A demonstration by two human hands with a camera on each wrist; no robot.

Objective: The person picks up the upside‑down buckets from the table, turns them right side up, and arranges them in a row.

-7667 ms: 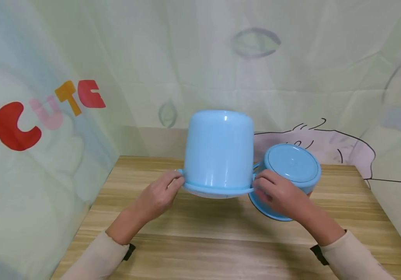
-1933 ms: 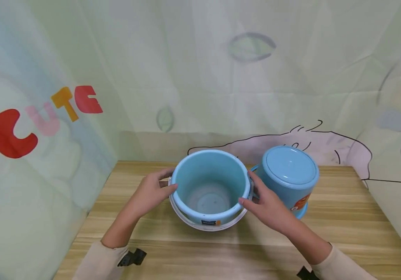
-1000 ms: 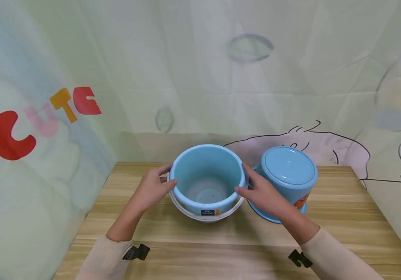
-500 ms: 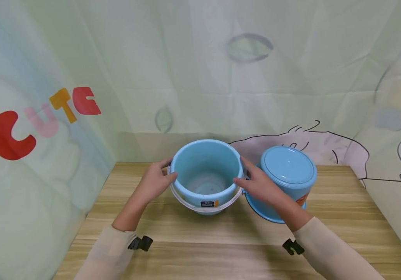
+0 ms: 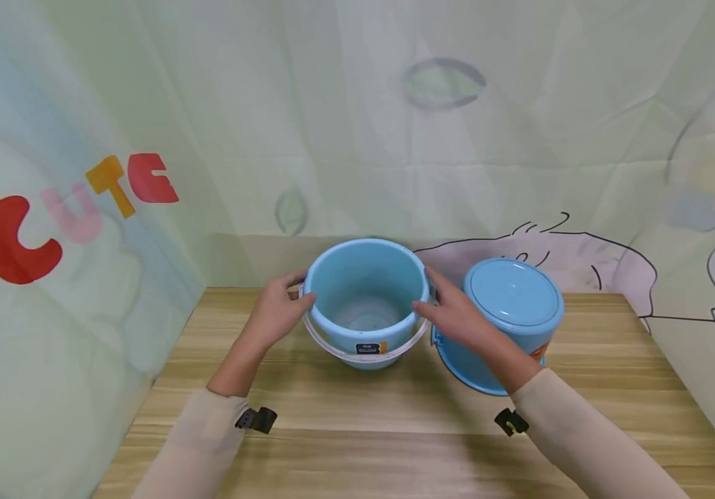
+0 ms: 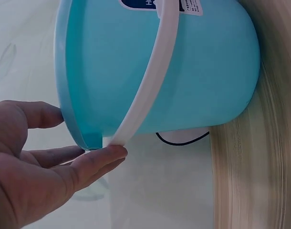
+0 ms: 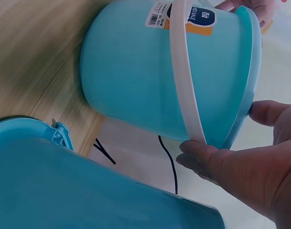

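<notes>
A light blue bucket [image 5: 366,322] stands upright, mouth up, near the back of the wooden table, its base right at the tabletop. On its front are a dark label and a white carrying handle [image 7: 185,76] hanging down. My left hand [image 5: 275,308] grips the rim at the left side, thumb over the edge and fingers outside by the handle's end. At the right side of the rim, my right hand [image 5: 457,312] pinches in the same way, as the right wrist view shows. A second blue bucket [image 5: 513,294] sits upside down just right of my right hand, partly covered by the forearm.
The wooden table [image 5: 345,457] ends at a pale printed cloth backdrop [image 5: 345,138], which hangs behind and on both sides. The upside-down bucket's handle hinge [image 7: 60,136] faces the upright bucket across a narrow gap. Each sleeve has a black wrist mount.
Earlier the held bucket was upside down; it was turned upright. Over the last two seconds both hands moved it toward the backdrop and slightly left. The other bucket stayed upside down at the right.
</notes>
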